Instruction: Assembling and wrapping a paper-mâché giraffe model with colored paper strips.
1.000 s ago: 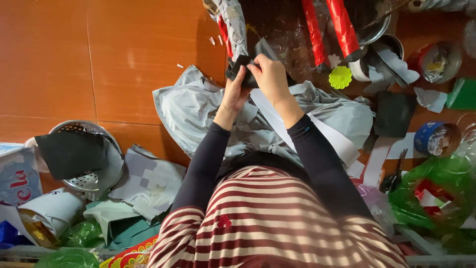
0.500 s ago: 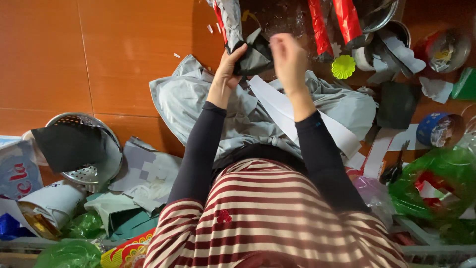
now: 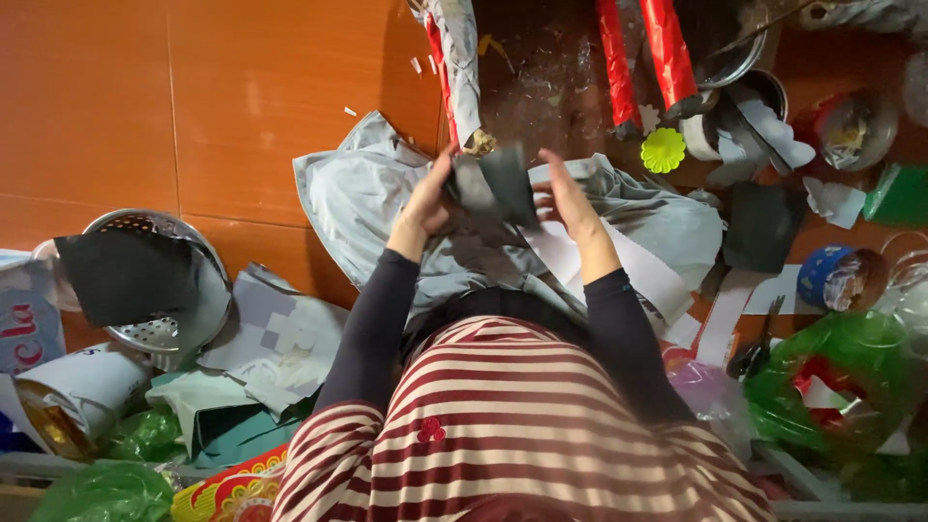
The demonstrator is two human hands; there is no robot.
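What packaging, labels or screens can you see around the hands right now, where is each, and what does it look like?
White carton: far left edge, boxy, red and blue print.
Printed box: bottom left, flat, red and yellow pattern.
White tub: lower left, on its side, cylindrical, gold inside.
Blue tub: right, round, wrapper inside.
Red rolls: top, two shiny red tubes.
No screens or signs.

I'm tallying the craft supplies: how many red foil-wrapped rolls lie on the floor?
3: two red rolls side by side right of the hands, one behind the grey-wrapped roll. Clutter may hide more.
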